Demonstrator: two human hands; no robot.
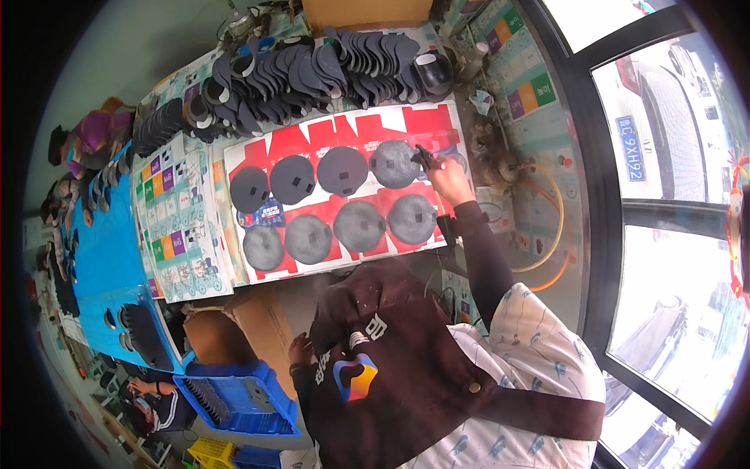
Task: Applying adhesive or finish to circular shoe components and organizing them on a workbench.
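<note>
My right hand [451, 181] is closed around a small dark object [424, 158], whose kind I cannot make out. It is at the right edge of a greyish round disc [394, 162], the rightmost in the far row. Two rows of flat round discs lie on a red and white printed board [312, 133]. Most in the far row are plain black, like the black disc [341, 172]. Those in the near row look dusted grey, such as the grey disc [308, 239]. Small dark squares sit on the discs. My left hand [301, 349] hangs low beside my brown apron, its fingers unclear.
Stacked dark curved pieces [289, 70] line the table's back. A yellow and orange hose [559, 227] loops at the right, by the window frame [574, 156]. Blue crates [234, 399] stand low left. Other people sit beside a blue-covered table [109, 250].
</note>
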